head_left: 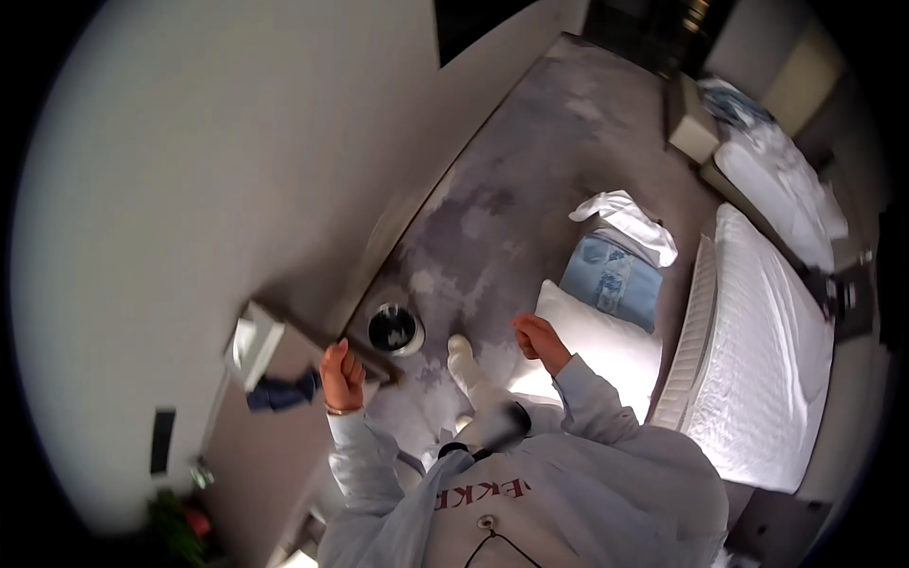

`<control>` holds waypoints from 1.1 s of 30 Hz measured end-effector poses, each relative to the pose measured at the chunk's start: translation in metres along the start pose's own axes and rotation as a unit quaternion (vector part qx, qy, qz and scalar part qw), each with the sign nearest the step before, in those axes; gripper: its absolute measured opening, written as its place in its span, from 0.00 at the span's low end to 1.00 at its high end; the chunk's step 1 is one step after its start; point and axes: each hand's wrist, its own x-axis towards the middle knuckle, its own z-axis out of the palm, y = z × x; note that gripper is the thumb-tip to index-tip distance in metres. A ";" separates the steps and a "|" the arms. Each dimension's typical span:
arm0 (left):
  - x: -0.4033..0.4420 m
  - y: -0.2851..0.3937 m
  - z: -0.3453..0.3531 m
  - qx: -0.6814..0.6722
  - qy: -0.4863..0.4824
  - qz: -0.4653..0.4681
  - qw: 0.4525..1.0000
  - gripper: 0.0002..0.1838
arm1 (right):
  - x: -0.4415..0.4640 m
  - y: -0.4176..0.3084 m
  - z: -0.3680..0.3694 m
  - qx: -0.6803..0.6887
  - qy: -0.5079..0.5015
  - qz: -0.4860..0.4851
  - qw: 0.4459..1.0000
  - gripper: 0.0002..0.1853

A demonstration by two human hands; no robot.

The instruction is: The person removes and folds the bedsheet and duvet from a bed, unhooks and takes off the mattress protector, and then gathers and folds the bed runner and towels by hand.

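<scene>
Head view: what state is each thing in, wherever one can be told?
Left hand, curled, nothing visibly held
Right hand, curled, nothing visibly held
Bin, upright, open-topped
White pillow, lying down
Blue cushion, partly hidden by the pillow
White cloth, crumpled
Dark cloth, bunched
Mattress, quilted top showing
Far bedding, rumpled

Dim room, uneven light, wide-lens distortion.
Glare whitens the lower pillow (606, 343) and the mattress's (757, 379) near end. The wall (180, 189) darkens toward the carpet (492, 199). Motion blur softens detail; the plant (172, 532) is smeared. Straight edges bow; corners are black.
</scene>
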 end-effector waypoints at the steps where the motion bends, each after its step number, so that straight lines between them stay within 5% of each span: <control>1: 0.021 -0.003 0.007 -0.006 -0.012 -0.009 1.000 0.19 | 0.022 -0.008 -0.003 0.031 -0.041 -0.007 0.999 0.11; 7: 0.135 -0.018 0.029 -0.078 0.004 -0.110 0.991 0.19 | 0.143 -0.102 0.002 0.218 -0.081 -0.064 0.971 0.12; 13: 0.273 0.000 0.082 0.003 -0.056 -0.097 0.994 0.18 | 0.185 -0.190 0.002 0.161 -0.059 -0.129 0.977 0.08; 20: 0.416 -0.032 0.219 0.070 -0.114 -0.179 0.975 0.18 | 0.239 -0.241 -0.062 0.163 0.061 -0.136 0.975 0.08; 26: 0.558 -0.105 0.346 0.083 -0.179 -0.334 0.922 0.20 | 0.309 -0.273 -0.150 0.286 0.237 -0.174 0.912 0.08; 28: 0.603 -0.131 0.390 0.116 -0.214 -0.313 0.918 0.20 | 0.326 -0.290 -0.176 0.400 0.269 -0.201 0.853 0.07; 33: 0.673 -0.171 0.543 0.158 -0.338 -0.325 0.869 0.19 | 0.336 -0.356 -0.229 0.347 0.299 -0.233 0.858 0.06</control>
